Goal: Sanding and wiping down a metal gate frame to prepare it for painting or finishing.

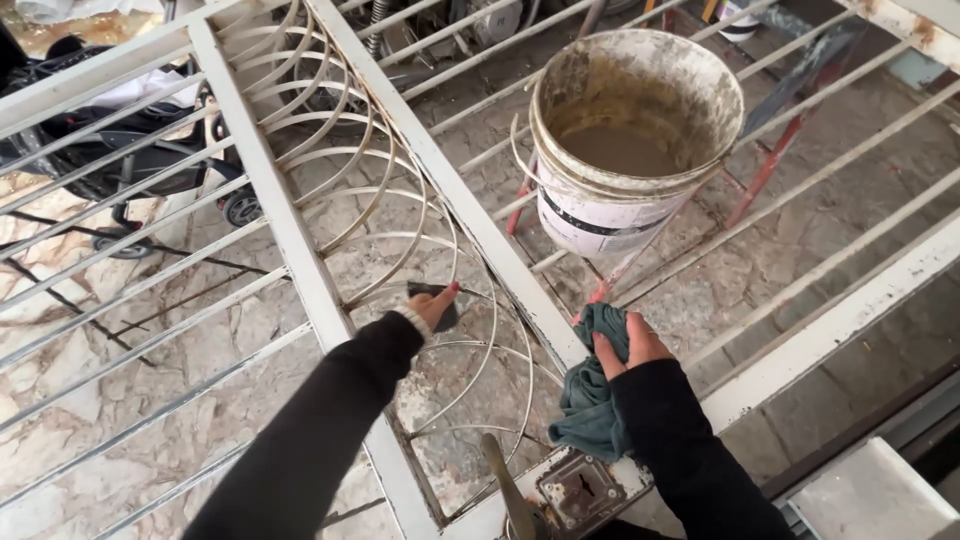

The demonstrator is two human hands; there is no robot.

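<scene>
A white metal gate point(300, 240) with straight bars and curved hoops lies flat under me. My left hand point(436, 304), in a black sleeve, presses a small dark pad point(440, 292) against one curved bar. My right hand point(630, 345) is closed on a teal rag point(590, 400) that hangs over the gate's thick diagonal bar. Both hands sit on either side of that bar.
A dirty white bucket point(620, 200) holding murky liquid stands on the gate bars beyond my right hand. A red metal stand point(770, 160) is beneath it. A black stroller point(120, 150) is at the far left. A lock plate point(580, 490) sits near the bottom edge. Stone paving lies below.
</scene>
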